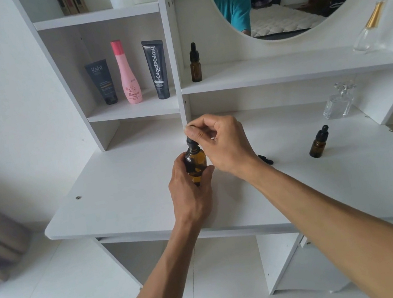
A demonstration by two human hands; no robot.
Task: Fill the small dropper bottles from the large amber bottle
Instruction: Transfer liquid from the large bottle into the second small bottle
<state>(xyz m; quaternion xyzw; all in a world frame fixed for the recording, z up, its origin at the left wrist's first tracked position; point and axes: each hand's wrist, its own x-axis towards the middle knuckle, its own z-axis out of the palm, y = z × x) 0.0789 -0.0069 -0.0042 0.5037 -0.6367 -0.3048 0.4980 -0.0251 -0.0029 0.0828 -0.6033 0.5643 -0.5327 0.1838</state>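
The left hand (pixel 191 188) grips the amber bottle (pixel 196 165) above the counter (pixel 126 197); the right hand (pixel 222 142) pinches its black dropper cap (pixel 192 145). One small dropper bottle (pixel 319 142) stands right, another (pixel 195 64) on the shelf (pixel 281 72), near a clear perfume bottle (pixel 339 104).

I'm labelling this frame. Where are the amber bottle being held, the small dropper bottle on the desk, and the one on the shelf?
held amber bottle (pixel 195 160): head view, glass shoulder.
desk dropper bottle (pixel 317 146): head view, amber body.
shelf dropper bottle (pixel 195 69): head view, amber body.
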